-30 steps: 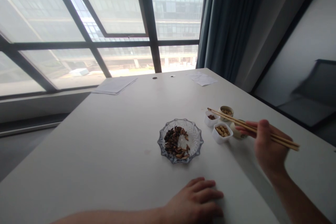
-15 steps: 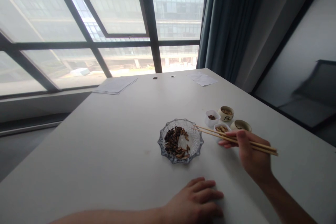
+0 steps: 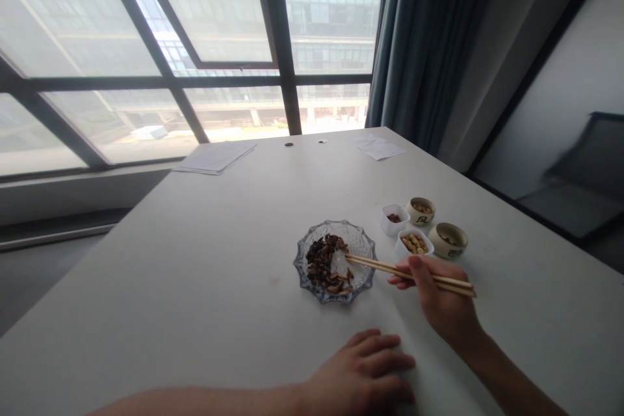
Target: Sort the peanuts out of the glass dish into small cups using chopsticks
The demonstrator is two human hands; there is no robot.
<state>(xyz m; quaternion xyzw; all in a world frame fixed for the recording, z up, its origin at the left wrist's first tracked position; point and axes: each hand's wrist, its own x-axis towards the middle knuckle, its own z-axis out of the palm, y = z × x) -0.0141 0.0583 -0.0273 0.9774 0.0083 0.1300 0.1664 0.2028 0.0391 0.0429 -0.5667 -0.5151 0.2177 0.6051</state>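
My right hand is closed around a pair of wooden chopsticks. Their tips reach over the scalloped glass bowl, at the inner edge of a heap of brown, seed-like pieces. I cannot tell whether anything is pinched between the tips. A bare, clear patch of the bowl's bottom shows beside the heap. Near the table's front edge my left hand lies flat on the white surface, fingers spread and holding nothing.
Behind the right hand stand two white plastic cups, one with dark bits, one with peanut-like pieces. Two cream ceramic cups, the far one and near one, sit beside them. Papers lie at the table's far left.
My right hand has moved left and slightly down, bringing the chopstick tips from the bowl's right rim to the heap inside. My left hand stays where it was.
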